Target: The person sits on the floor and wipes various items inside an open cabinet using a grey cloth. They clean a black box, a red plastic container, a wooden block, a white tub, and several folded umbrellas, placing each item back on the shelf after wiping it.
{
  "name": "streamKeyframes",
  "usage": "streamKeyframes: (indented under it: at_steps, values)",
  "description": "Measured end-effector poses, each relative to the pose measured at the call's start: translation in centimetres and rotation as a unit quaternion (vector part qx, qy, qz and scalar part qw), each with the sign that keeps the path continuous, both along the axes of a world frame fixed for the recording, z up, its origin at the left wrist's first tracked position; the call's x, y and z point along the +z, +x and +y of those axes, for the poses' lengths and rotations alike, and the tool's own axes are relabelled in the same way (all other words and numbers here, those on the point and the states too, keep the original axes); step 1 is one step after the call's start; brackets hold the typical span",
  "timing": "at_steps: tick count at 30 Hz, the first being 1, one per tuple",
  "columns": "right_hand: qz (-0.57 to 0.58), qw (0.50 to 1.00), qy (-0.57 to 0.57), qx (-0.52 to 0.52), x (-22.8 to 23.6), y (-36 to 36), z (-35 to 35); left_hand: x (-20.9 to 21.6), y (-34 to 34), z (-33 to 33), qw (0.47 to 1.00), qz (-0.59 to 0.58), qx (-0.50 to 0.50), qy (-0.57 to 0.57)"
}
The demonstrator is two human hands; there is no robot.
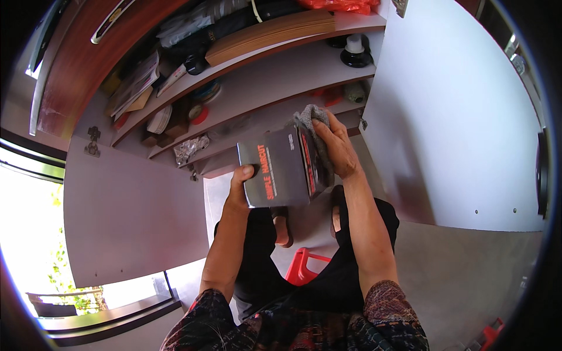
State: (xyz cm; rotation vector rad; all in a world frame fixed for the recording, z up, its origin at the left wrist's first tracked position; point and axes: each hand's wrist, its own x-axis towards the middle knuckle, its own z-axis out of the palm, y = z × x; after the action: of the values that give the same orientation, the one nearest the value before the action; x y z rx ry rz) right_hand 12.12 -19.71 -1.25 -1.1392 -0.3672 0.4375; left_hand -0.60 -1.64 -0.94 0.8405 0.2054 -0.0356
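A dark grey cardboard box (275, 169) with red lettering is held up in front of the cabinet, tilted, above my knees. My left hand (239, 182) grips its left end, with the thumb on the front face and the other fingers hidden behind. My right hand (338, 145) is closed round a grey cloth (316, 120), pressing it against the box's right end, which carries a dark picture and red print. Part of the cloth bunches up over the box's upper right corner.
Behind the box stands an open cabinet with shelves (281, 69) holding papers, a long brown carton (275, 36), tape rolls and a black-and-white round object (355, 52). White doors swing out left (134, 210) and right (451, 117). A red plastic stool (301, 266) shows between my legs.
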Motion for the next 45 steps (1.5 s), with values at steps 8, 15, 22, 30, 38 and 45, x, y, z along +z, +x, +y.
streamKeyframes:
  at_steps: [8,15,22,30,38,45]
  values:
    - [0.016,0.965,-0.120,0.232,0.7,0.1,-1.1,0.9,-0.3,1.2,0.988,-0.005,-0.124,0.095]
    - [-0.138,0.915,-0.272,0.263,0.5,-1.3,-0.7,0.6,-0.7,-0.4,0.958,0.055,-0.183,0.211]
    - [-0.153,0.930,-0.190,0.275,1.0,-1.8,-1.4,0.3,-0.3,-0.9,0.922,0.019,-0.242,0.300]
    - [0.225,0.953,0.026,0.203,-2.0,-1.8,-0.4,-0.4,0.0,-0.3,0.989,-0.048,-0.118,0.076]
    - [0.426,0.889,0.159,0.053,-4.6,-3.2,1.0,-0.5,0.0,0.1,0.998,-0.063,0.028,0.015]
    - [0.408,0.903,0.136,0.015,-3.4,-4.7,1.9,-1.0,1.1,0.8,0.981,0.012,0.107,-0.164]
